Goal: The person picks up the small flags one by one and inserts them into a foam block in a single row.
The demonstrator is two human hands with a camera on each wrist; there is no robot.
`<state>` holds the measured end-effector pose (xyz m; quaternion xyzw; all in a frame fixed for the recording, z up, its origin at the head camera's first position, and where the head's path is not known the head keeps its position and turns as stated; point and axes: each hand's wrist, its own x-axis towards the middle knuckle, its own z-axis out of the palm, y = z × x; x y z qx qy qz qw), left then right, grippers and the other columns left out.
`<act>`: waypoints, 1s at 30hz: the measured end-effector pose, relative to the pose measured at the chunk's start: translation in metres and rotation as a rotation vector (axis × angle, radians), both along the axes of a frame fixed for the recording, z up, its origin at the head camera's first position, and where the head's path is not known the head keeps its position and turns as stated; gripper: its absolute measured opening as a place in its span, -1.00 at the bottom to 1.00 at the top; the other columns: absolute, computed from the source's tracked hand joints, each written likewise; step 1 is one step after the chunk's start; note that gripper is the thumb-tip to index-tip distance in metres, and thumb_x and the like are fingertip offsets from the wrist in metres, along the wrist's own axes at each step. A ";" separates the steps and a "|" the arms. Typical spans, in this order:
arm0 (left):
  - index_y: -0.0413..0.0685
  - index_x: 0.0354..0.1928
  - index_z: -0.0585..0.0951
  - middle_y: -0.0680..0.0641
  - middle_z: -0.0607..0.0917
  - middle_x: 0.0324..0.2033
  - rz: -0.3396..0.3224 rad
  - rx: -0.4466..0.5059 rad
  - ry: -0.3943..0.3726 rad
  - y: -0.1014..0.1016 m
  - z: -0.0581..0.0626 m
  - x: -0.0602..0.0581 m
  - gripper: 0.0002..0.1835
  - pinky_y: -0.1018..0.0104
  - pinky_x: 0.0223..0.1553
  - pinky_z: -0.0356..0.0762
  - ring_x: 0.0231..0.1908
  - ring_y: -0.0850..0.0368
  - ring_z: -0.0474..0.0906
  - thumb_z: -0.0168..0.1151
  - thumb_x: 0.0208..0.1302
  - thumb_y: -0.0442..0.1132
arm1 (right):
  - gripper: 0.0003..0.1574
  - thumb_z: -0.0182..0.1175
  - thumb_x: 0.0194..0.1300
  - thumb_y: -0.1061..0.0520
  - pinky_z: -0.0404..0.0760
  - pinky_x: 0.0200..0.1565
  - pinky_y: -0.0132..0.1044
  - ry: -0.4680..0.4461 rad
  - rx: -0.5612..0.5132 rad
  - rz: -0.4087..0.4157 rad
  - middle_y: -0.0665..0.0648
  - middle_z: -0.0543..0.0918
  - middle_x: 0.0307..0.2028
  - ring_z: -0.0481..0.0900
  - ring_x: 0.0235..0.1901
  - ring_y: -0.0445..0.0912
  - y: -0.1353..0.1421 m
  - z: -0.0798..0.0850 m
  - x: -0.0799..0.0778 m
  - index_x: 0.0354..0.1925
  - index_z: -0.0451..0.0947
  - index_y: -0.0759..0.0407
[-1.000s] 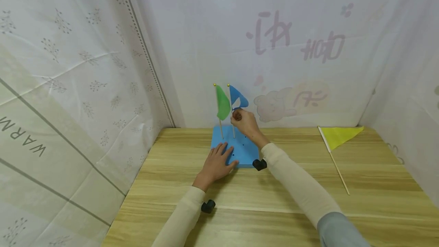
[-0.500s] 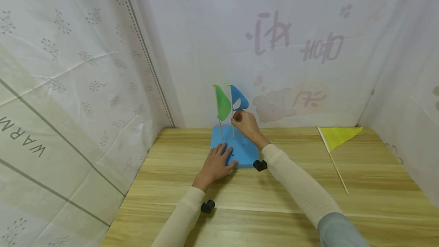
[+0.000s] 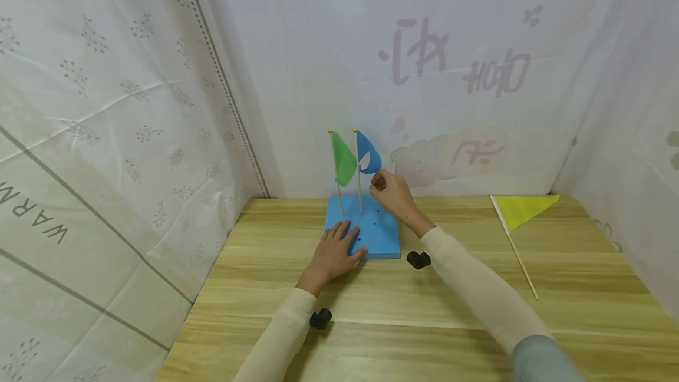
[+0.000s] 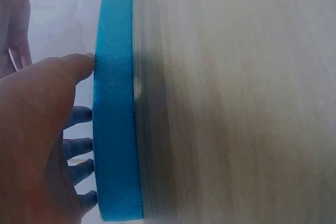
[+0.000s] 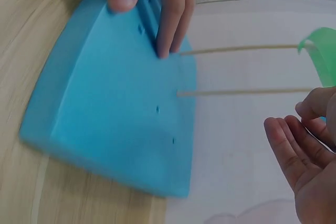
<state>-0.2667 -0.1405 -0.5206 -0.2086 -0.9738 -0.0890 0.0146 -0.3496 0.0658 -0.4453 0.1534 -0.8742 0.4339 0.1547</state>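
A flat blue foam block (image 3: 387, 241) lies on the table, with small holes in its top. My left hand (image 3: 333, 253) rests on its front left part, fingers spread; in the left wrist view the fingertips (image 4: 86, 65) sit at the block's edge. Two flags stand upright in the back of the block: a green flag (image 3: 345, 165) on the left and a blue flag (image 3: 374, 161) with a pale opening beside it. My right hand (image 3: 396, 198) hovers just right of the blue flag's stick (image 5: 236, 92), apart from it, with fingers loosely bent and nothing between them.
A yellow triangular flag (image 3: 522, 211) on a wooden stick lies on the right of the wooden table (image 3: 424, 323). Printed cloth (image 3: 318, 46) hangs behind the table and along both sides. A black wrist camera (image 3: 419, 260) sticks out below the right sleeve.
My right hand has let go of the blue flag's stick and moved a little to the right. The blue flag stays standing. My left hand has kept its place on the block.
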 end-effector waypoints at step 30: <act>0.15 0.50 0.23 -0.11 0.14 0.52 -0.005 0.001 0.006 0.000 -0.001 0.000 -0.26 -0.18 0.49 0.02 0.52 -0.15 0.01 -0.08 0.41 0.33 | -0.66 -0.03 0.49 0.06 0.60 -0.53 -0.35 -0.142 0.153 -0.212 0.36 0.69 -0.25 0.71 -0.35 0.13 0.241 -0.026 0.072 -0.08 0.54 0.29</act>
